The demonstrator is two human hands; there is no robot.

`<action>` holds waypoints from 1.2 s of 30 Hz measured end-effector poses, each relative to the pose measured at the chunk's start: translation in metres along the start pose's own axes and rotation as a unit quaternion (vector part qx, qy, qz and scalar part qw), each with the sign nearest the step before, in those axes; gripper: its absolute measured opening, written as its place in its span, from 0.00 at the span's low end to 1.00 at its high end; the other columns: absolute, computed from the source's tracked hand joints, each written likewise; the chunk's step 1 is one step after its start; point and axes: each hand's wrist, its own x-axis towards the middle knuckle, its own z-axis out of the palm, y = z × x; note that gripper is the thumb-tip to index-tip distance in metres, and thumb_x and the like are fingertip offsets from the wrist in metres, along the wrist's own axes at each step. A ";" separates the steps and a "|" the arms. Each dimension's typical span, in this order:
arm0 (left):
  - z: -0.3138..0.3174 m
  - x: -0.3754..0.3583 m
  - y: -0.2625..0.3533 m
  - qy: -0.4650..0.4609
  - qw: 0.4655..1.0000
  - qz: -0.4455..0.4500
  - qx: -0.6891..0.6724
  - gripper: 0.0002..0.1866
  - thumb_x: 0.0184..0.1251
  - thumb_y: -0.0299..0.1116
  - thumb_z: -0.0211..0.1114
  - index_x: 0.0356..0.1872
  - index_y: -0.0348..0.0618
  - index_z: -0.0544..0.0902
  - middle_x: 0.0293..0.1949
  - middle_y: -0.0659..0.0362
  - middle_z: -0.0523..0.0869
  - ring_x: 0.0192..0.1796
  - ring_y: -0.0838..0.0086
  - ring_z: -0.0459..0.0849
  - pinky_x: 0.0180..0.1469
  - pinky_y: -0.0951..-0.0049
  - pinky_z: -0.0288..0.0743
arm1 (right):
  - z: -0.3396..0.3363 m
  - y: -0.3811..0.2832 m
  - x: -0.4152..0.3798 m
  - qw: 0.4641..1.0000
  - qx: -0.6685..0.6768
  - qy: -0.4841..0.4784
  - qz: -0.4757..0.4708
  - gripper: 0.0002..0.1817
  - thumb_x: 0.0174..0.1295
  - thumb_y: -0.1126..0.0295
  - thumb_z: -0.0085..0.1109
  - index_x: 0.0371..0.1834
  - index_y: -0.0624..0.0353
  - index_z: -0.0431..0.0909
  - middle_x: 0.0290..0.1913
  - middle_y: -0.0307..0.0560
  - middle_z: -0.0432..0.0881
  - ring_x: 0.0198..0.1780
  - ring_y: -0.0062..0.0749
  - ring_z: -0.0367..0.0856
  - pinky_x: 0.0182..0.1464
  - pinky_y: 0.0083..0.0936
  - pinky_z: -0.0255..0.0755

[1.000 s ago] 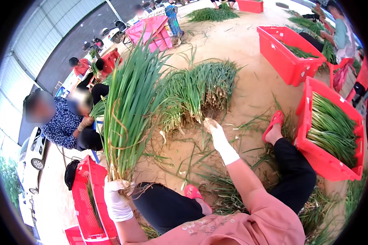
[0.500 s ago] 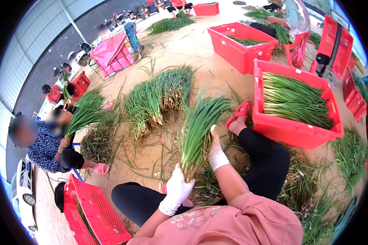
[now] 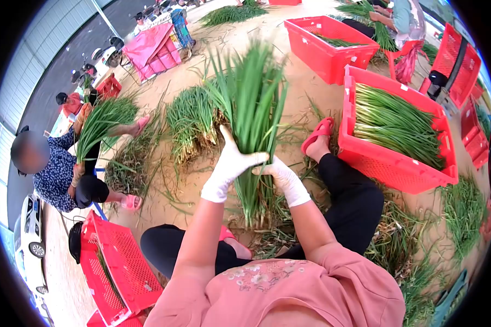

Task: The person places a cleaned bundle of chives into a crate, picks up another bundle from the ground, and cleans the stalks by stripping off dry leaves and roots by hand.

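Note:
A bunch of long green onions [image 3: 252, 125] stands upright in front of me, leaves up and blurred, pale root ends down between my knees. My left hand [image 3: 232, 163], in a white glove, grips it from the left at mid-height, thumb across the front and one finger stretched upward. From the right my gloved right hand [image 3: 282, 177] closes around the same bunch, just below the left. The fingers behind the stalks are hidden. Just beyond lies a pile of green onions [image 3: 190, 122] on the ground.
A red crate [image 3: 398, 174] filled with green onions stands at my right, another red crate [image 3: 316, 57] behind it. At lower left is a red crate [image 3: 120, 267]. A person [image 3: 57, 169] sits at left holding stalks. Trimmed leaves [image 3: 398, 234] litter the ground.
The bunch has gone from tilted to upright. My left hand has moved from the root ends up to the middle; my right hand has shifted slightly down and left. The seated person's stalks have moved lower.

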 end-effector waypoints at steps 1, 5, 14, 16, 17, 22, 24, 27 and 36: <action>0.005 0.002 0.008 0.047 0.998 0.014 -0.030 0.71 0.36 0.37 0.80 0.64 0.28 0.25 0.56 0.40 0.70 0.55 0.63 0.74 0.58 0.70 0.67 | 0.004 -0.004 0.003 0.998 -0.041 -0.008 0.057 0.34 0.37 0.78 0.71 0.53 0.62 0.70 0.48 0.41 0.77 0.52 0.29 0.73 0.54 0.27 0.69; 0.007 -0.007 0.004 0.100 0.974 0.034 -0.201 0.56 0.43 0.15 0.68 0.67 0.35 0.35 0.45 0.49 0.78 0.41 0.70 0.81 0.44 0.71 0.78 | 0.003 0.009 0.027 0.980 -0.186 -0.052 -0.042 0.40 0.36 0.73 0.74 0.58 0.61 0.66 0.49 0.43 0.77 0.51 0.27 0.72 0.54 0.26 0.68; 0.002 -0.008 -0.086 -0.015 0.978 -0.025 -0.209 0.42 0.40 0.20 0.74 0.60 0.41 0.62 0.50 0.55 0.77 0.49 0.72 0.78 0.55 0.70 0.72 | -0.040 0.053 0.060 0.929 -0.353 -0.101 -0.045 0.32 0.42 0.69 0.69 0.55 0.59 0.69 0.49 0.47 0.78 0.50 0.33 0.76 0.55 0.29 0.70; 0.003 -0.002 -0.093 0.006 0.986 -0.008 -0.165 0.43 0.40 0.19 0.73 0.61 0.41 0.61 0.51 0.55 0.77 0.49 0.72 0.77 0.54 0.71 0.72 | -0.036 0.073 0.074 0.909 -0.401 -0.107 -0.022 0.32 0.42 0.66 0.68 0.54 0.60 0.69 0.49 0.49 0.78 0.50 0.35 0.76 0.55 0.29 0.70; 0.007 -0.001 -0.095 0.050 0.982 0.002 -0.183 0.40 0.41 0.18 0.71 0.60 0.41 0.62 0.49 0.56 0.78 0.47 0.73 0.78 0.51 0.72 0.73 | -0.035 0.082 0.079 0.887 -0.447 -0.114 -0.002 0.32 0.41 0.64 0.68 0.53 0.61 0.70 0.49 0.51 0.78 0.50 0.37 0.76 0.55 0.30 0.70; -0.025 0.010 -0.082 0.258 0.944 -0.040 -0.201 0.15 0.43 0.19 0.66 0.36 0.36 0.78 0.33 0.60 0.81 0.31 0.77 0.78 0.35 0.76 0.74 | -0.035 0.050 0.050 0.851 -0.524 0.023 -0.001 0.43 0.44 0.56 0.67 0.62 0.67 0.61 0.63 0.64 0.63 0.66 0.48 0.59 0.65 0.31 0.56; -0.057 0.014 -0.068 0.312 0.919 -0.041 -0.236 0.14 0.42 0.18 0.66 0.34 0.35 0.78 0.31 0.59 0.80 0.29 0.74 0.78 0.34 0.75 0.75 | -0.046 0.024 0.021 0.942 -0.289 0.159 -0.056 0.31 0.54 0.62 0.62 0.59 0.67 0.65 0.55 0.54 0.73 0.56 0.33 0.71 0.58 0.25 0.63; -0.102 0.011 -0.059 0.351 0.878 -0.039 -0.322 0.13 0.43 0.17 0.64 0.34 0.34 0.78 0.30 0.57 0.79 0.28 0.71 0.79 0.32 0.73 0.76 | -0.086 0.025 -0.018 0.924 -0.210 0.320 0.028 0.25 0.56 0.62 0.62 0.52 0.67 0.72 0.47 0.46 0.79 0.48 0.27 0.75 0.50 0.22 0.68; -0.121 -0.037 0.002 0.363 0.837 -0.023 -0.410 0.08 0.55 0.26 0.59 0.35 0.34 0.78 0.32 0.56 0.81 0.34 0.68 0.79 0.41 0.70 0.74 | -0.008 0.033 -0.002 0.892 -0.368 0.246 -0.091 0.20 0.54 0.64 0.64 0.46 0.65 0.77 0.40 0.48 0.77 0.44 0.31 0.75 0.49 0.23 0.68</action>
